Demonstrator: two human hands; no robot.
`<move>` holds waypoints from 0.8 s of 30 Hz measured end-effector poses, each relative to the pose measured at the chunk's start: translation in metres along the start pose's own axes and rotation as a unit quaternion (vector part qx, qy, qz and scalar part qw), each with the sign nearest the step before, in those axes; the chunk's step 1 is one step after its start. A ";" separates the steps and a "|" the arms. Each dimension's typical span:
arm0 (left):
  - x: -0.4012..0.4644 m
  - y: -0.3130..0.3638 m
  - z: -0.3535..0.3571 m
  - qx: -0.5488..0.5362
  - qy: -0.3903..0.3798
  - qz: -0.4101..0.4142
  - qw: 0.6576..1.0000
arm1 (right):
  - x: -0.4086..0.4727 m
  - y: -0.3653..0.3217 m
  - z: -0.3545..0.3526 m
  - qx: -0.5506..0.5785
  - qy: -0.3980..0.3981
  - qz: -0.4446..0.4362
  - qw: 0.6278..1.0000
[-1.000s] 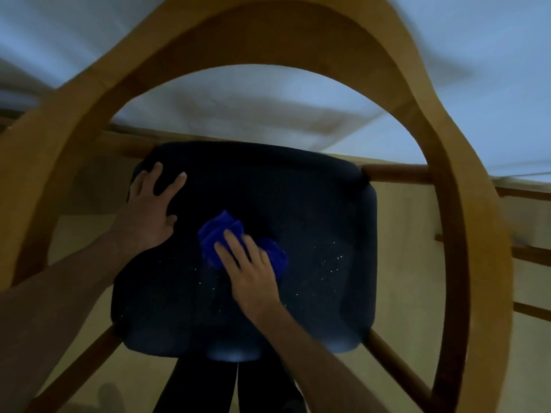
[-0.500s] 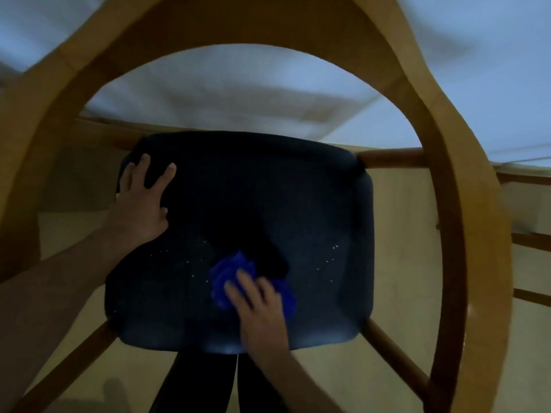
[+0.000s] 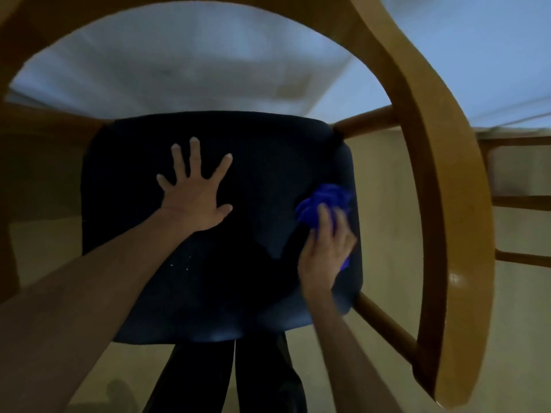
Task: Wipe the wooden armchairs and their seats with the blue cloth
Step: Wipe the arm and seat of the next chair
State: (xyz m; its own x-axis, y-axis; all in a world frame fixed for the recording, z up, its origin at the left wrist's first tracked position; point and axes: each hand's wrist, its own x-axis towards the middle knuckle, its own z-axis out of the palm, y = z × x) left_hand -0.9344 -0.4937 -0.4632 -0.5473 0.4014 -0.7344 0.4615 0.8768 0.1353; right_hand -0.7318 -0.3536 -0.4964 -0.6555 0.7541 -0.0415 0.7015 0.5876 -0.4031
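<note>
At the far left edge, 1 broad curved band of the wooden armchair frame rises out of view and arcs over the top of the picture, coming down again as a thick armrest on the right. Inside that loop sits 1 dark seat, its cushion nearly black with a few pale specks near the middle.

The left forearm enters from the lower left corner. The left hand lies flat on the left half of the seat, palm down, all 5 fingers spread and straight, gripping nothing.

Below the front edge of the seat, 2 legs in dark trousers show against the pale floor.

Further right, the right hand presses 1 bunched blue cloth against the right side of the cushion, close to its right edge. The fingers lie over the cloth and curl around it, with folds bulging out past the fingertips and a small bit showing beside the palm. This hand is blurred, so the finer finger positions cannot be made out.

Right of the seat, 2 wooden rails run from the seat corners toward the armrest, 1 at the back and 1 at the front. Beyond the armrest, at the right border, 3 more wooden bars of another frame are visible, well apart from the hands.
</note>
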 end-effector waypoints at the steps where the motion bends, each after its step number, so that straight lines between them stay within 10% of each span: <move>1: 0.000 0.000 -0.001 0.011 -0.006 -0.001 1.000 | -0.039 -0.009 0.005 -0.007 -0.036 -0.067 0.997; 8: 0.000 0.005 -0.010 0.013 -0.046 -0.008 0.999 | -0.095 0.035 -0.007 -0.053 -0.196 -0.378 0.903; 16: 0.003 0.004 -0.004 0.022 -0.034 -0.007 0.999 | 0.056 0.013 -0.007 -0.026 -0.012 0.051 0.998; 24: 0.000 0.003 -0.005 0.019 -0.029 -0.015 0.999 | -0.128 0.032 -0.026 -0.085 -0.227 -0.392 0.887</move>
State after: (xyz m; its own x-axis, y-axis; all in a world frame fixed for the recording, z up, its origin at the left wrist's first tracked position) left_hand -0.9365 -0.4898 -0.4598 -0.5197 0.3578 -0.7758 0.4720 0.8772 0.0884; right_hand -0.6179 -0.4235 -0.4802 -0.9788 -0.0790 -0.1892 -0.0128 0.9446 -0.3280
